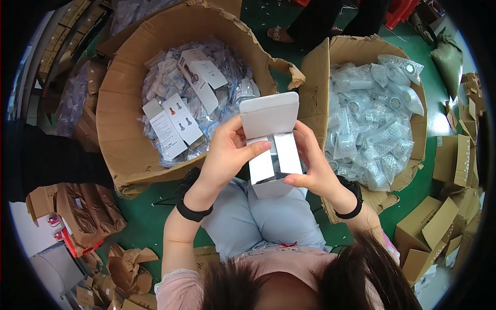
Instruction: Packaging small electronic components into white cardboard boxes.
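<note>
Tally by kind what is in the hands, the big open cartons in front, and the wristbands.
Small white box, held by left hand and right hand: 1
Large open cardboard cartons: 2
Black wristbands: 2
Total: 5

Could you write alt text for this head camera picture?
Both hands, left hand and right hand, hold a small white carton with its flaps open, above two large cardboard boxes of plastic-bagged parts on a green floor.

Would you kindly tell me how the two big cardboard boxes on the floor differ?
The left box holds bagged parts with flat white cartons on top; the right box holds only clear bagged parts. The left box looks wider, with a torn rim; the right box has a straighter wall. Both are brown, open and well filled.
</note>
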Demonstrator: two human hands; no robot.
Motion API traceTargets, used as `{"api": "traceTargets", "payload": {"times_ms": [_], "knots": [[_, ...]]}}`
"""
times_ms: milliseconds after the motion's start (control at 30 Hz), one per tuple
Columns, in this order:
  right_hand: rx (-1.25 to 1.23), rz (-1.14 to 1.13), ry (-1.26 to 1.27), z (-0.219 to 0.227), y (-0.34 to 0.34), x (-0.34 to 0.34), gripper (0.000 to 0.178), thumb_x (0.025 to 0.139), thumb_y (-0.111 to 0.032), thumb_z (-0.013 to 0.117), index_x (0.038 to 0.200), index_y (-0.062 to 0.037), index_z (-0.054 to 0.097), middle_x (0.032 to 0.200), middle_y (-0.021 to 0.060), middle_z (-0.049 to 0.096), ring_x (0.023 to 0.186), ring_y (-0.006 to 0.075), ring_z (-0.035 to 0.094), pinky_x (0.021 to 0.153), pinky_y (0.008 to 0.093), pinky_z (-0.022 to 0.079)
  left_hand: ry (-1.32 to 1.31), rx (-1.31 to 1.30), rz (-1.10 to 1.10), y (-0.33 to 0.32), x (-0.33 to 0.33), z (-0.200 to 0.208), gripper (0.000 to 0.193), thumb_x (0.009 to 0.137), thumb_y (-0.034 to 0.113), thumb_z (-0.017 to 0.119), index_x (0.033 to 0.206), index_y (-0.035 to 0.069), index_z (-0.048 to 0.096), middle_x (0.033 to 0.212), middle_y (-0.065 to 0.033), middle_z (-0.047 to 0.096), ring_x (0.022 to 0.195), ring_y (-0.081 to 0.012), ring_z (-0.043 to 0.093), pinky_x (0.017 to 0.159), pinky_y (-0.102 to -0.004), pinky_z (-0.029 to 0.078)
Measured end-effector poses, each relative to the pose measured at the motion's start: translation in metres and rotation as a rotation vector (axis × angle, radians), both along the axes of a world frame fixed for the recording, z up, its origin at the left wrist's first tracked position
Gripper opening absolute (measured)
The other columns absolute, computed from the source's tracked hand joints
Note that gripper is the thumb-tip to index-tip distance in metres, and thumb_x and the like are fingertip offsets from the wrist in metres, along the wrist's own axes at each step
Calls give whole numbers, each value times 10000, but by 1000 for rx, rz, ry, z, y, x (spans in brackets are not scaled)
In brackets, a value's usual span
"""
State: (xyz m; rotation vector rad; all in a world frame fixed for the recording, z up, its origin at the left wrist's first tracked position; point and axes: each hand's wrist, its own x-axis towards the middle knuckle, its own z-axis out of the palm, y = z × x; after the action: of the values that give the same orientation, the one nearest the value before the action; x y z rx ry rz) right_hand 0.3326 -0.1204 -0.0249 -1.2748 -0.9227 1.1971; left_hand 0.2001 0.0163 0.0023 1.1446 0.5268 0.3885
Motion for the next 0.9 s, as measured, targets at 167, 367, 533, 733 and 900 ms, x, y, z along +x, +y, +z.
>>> {"api": "traceTargets", "payload": {"times_ms": [167,367,533,733,900], "knots": [[-45,12,-13,5,3,-2,1016,591,-314,769,1346,-74,133,1265,147,357,1163,249,380,993,366,268,41,152,-22,0,-5,-5,355,701,-69,616,1039,-6,524,957,-88,599,909,-151,569,809,-254,447],[-59,13,-1,3,6,-2,988,578,-253,770,1341,-94,162,1208,118,397,1121,220,411,978,349,296,83,653,-156,9,-13,-6,256,699,12,643,947,-15,584,931,-119,612,904,-207,585,812,-276,439],[-3,7,-20,-2,3,1,972,562,-193,775,1331,-91,189,1192,118,412,1126,222,413,973,350,308,-89,908,-346,16,-14,19,396,690,218,680,988,-25,588,985,-176,587,981,-302,553,863,-349,411],[29,48,71,-8,5,4,1004,525,-247,808,1322,-81,221,1220,104,385,1145,223,389,975,340,293,122,988,-420,1,-16,35,550,671,298,696,1088,-29,547,1104,-199,534,1121,-336,462,956,-399,338],[277,114,-471,-12,7,4,950,555,-286,797,1309,-70,261,1248,126,355,1177,246,352,981,349,282,165,1012,-453,4,-17,34,516,694,234,682,1124,-8,529,1191,-183,488,1162,-326,425,989,-401,303]]}}
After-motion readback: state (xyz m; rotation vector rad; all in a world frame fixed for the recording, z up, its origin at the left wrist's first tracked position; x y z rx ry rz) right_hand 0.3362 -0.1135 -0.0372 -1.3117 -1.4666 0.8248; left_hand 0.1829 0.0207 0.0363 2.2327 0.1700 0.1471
